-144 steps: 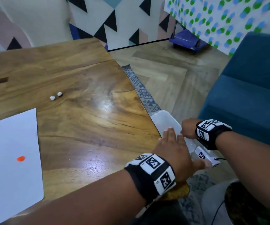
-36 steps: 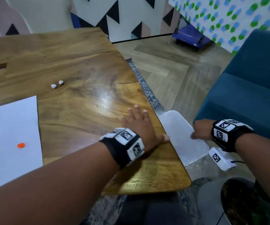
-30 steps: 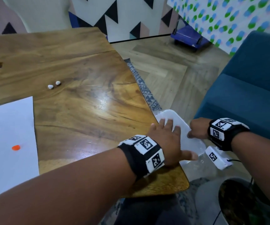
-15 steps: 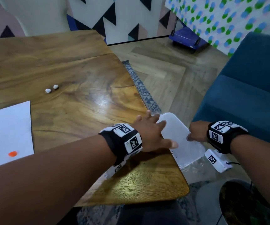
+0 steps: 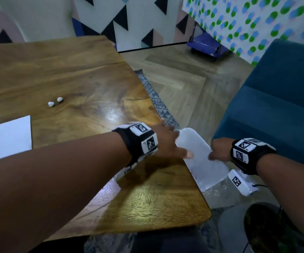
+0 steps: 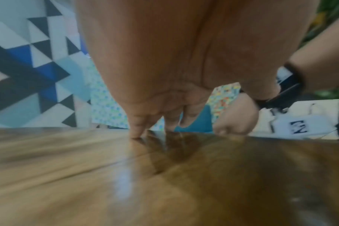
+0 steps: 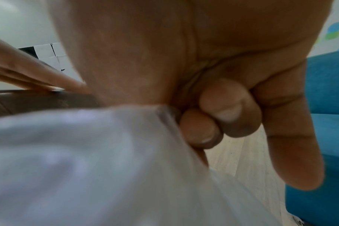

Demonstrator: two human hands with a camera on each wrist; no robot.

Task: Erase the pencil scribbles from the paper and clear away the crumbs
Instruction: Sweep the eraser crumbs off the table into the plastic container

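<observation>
At the table's [image 5: 96, 99] right edge, the left hand [image 5: 167, 143] lay flat, fingers straight; the right hand [image 5: 218, 149] gripped a clear container [image 5: 202, 161], probably, its long axis along the edge.

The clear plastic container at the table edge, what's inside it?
A few dark specks, likely eraser crumbs, lie inside the clear container near the table edge. The left hand covers one corner; the right hand grips its rim.

Brown wooden table [image 5: 85, 84]: glossy, grained.
Translucent plastic tray [image 5: 202, 161]: smooth, frosted.
White paper sheet [image 5: 5, 136]: matt.
Blue sofa [image 5: 275, 106]: cloth.
</observation>
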